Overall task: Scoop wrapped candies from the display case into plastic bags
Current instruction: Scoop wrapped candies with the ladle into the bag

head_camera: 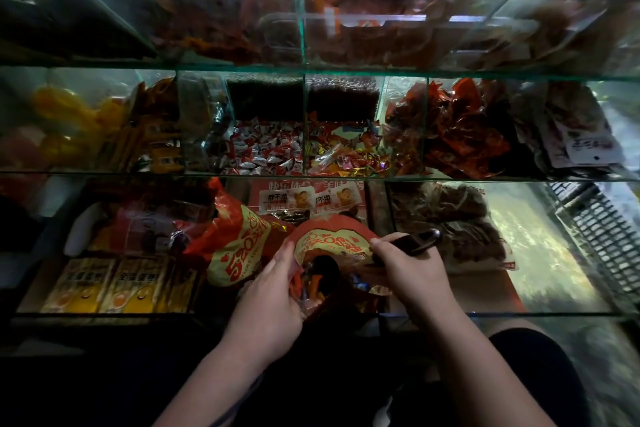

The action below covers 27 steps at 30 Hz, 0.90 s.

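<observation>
Left hand (273,288) gripped the near-left rim of the red plastic bag (332,243), fingers curled into the film. My read: it kept the mouth pulled wide so a load could drop in.

Right hand (408,270) was closed round a dark scoop handle (417,241), which pointed away and to the right. The scoop end was hidden by the hand, probably at the bag mouth. It was too dark to tell whether that hand also pinched the right rim.

The bag hung between the hands, mouth up toward the camera. Bagged candies (313,282), orange and blue wrappers, already lay inside. So probably mid-tip, bag part filled.

Supply:
- White-and-red wrapped candies (263,149) lay in the compartment straight ahead of the left hand, one tier up.
- Mixed foil candies (346,158) lay in the next compartment, ahead of the right hand, behind a glass divider.

Obstacles and surroundings:
- A glass shelf edge (485,180) ran across between the hands and both bins, so any refill would likely have to go up and over it.
- A second red bag (239,246) lay just left of the left hand, against the held bag, crowding that side.
- Yellow cartons (117,284) sat well left of the left hand.
- Brown packets (450,215) sat just beyond the right hand.
- Red foil packets (464,135) were ahead and to the right.
- A wire basket (602,239) stood far right, clear of the work.
</observation>
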Each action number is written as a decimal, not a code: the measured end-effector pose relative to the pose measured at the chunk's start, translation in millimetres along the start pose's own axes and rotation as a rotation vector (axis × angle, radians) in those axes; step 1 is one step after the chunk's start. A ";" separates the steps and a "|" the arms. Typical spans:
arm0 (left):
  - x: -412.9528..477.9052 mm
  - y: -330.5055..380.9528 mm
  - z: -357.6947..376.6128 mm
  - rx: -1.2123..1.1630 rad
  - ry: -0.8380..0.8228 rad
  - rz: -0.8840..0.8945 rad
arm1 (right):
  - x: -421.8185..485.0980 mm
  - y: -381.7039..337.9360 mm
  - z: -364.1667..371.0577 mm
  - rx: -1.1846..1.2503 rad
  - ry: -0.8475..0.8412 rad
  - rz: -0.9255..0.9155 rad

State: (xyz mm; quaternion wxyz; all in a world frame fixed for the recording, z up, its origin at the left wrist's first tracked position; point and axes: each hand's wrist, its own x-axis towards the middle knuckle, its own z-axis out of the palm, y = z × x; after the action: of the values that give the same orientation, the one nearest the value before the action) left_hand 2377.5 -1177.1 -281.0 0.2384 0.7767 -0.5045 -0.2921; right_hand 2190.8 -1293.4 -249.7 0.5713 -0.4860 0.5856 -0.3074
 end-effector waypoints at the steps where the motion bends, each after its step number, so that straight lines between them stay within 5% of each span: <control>1: 0.0 -0.4 -0.5 0.008 -0.003 0.002 | 1.9 0.4 -0.4 0.094 0.021 0.063; 5: 0.2 -0.6 -3.7 -0.028 -0.005 -0.006 | 0.2 3.0 -9.2 0.235 0.048 0.100; 11: -0.4 5.9 -0.4 -0.052 -0.005 -0.008 | -8.9 20.5 13.4 -0.330 -0.068 -0.149; 16: -1.1 -1.7 -7.8 -0.037 -0.039 -0.024 | -1.7 15.1 -2.8 0.179 0.104 0.060; 22: 1.0 6.6 -9.7 0.036 -0.019 -0.017 | -5.6 8.9 -15.6 0.326 0.133 0.136; 27: -9.5 27.9 -14.4 0.095 0.320 0.249 | -16.7 1.6 -22.3 0.389 0.120 0.150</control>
State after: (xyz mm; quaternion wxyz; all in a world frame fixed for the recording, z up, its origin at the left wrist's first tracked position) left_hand 2366.5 -1177.7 -250.1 0.3129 0.7553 -0.5653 -0.1095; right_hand 2166.9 -1281.8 -241.4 0.6396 -0.3024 0.5829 -0.3995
